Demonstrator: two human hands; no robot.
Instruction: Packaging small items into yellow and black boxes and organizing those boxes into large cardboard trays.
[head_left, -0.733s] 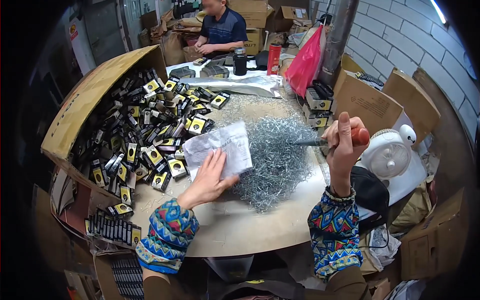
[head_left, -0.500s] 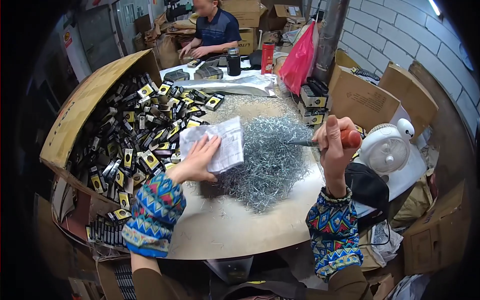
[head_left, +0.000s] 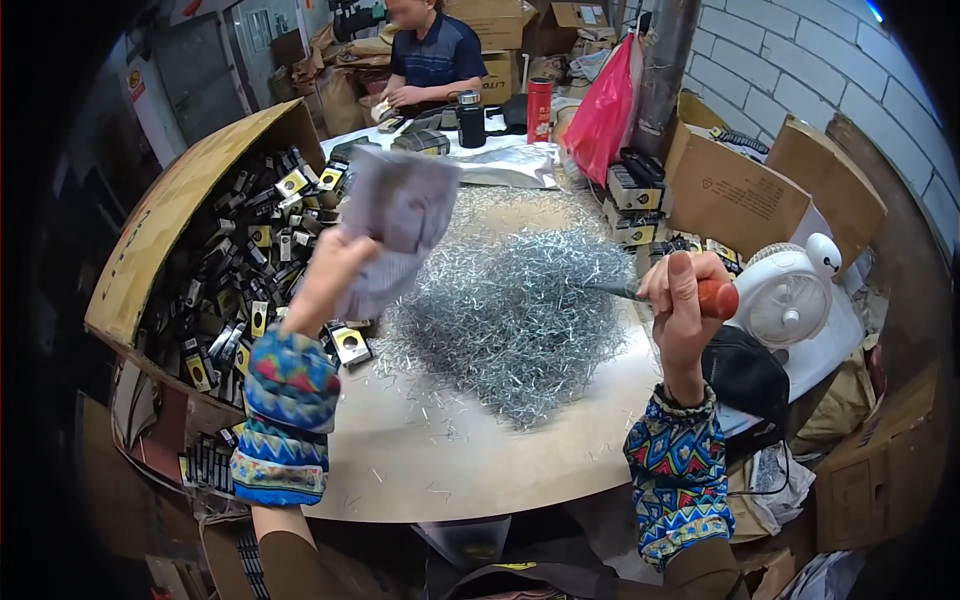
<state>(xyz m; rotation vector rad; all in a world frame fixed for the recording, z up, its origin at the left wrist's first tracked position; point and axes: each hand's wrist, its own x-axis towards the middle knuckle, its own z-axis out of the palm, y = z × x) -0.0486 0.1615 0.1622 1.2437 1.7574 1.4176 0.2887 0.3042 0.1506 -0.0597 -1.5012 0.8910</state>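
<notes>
My left hand [head_left: 330, 275] grips a folded sheet of printed paper [head_left: 408, 210], lifted and tilted, blurred by motion. It is left of a heaped pile of thin, shiny metal pins [head_left: 510, 320] on the pale tabletop [head_left: 480, 475]. At the pile's right side, my right hand [head_left: 682, 300] is wrapped round a tool with a red handle [head_left: 718, 299] and a tapering grey metal blade [head_left: 612, 290]. The blade points left and its tip meets the pile's edge. One small black-and-yellow box [head_left: 350, 343] lies beside my left wrist.
A tipped cardboard carton [head_left: 185, 200] spills many small black-and-yellow boxes [head_left: 265, 235] at left. Across the table sits another person [head_left: 435, 55], near a black flask [head_left: 469, 120] and a red flask [head_left: 538, 110]. A pink bag [head_left: 600, 110], cartons [head_left: 740, 195] and white fan [head_left: 790, 300] stand right.
My left hand has lifted the paper from the pile's left part and moved left, turning the sheet upright. More of the pile shows. My right hand has shifted slightly right and down with the tool.
</notes>
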